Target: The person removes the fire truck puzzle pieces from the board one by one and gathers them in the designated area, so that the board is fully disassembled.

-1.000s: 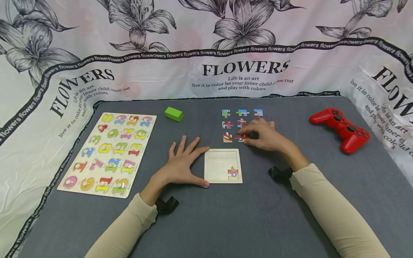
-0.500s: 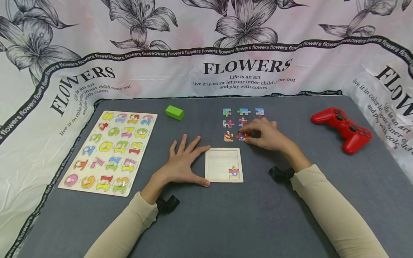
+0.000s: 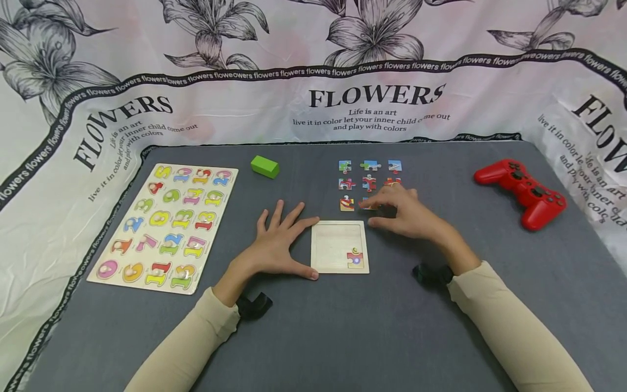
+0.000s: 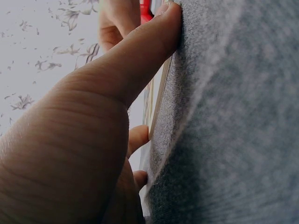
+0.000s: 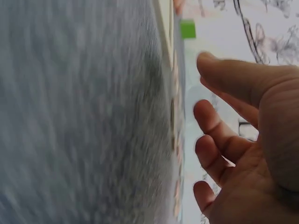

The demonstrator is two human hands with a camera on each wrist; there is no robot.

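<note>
My left hand [image 3: 274, 250] lies with fingers spread at the left side of a small square wooden puzzle tray [image 3: 333, 239]. Its thumb and index fingertip touch the tray's edge, also seen in the left wrist view along the tray's side [image 4: 161, 88]. One jigsaw piece [image 3: 355, 258] sits in the tray's lower right corner. Beyond the tray, my right hand [image 3: 406, 213] hovers, thumb and index finger apart. In the right wrist view this hand [image 5: 243, 130] holds nothing. A jigsaw piece [image 3: 369, 207] is partly hidden beneath its index finger.
Several jigsaw pieces [image 3: 346, 184] lie in rows behind the tray. A number puzzle board [image 3: 166, 228] lies at left, a green block [image 3: 265, 167] at the back, and a red game controller [image 3: 521, 193] at right. A flower-printed cloth [image 3: 274, 109] hangs behind.
My right thumb has parted from the index finger, and the hand has drawn slightly back from the bottom-row piece, uncovering part of the middle row. The left hand stays at the tray.
</note>
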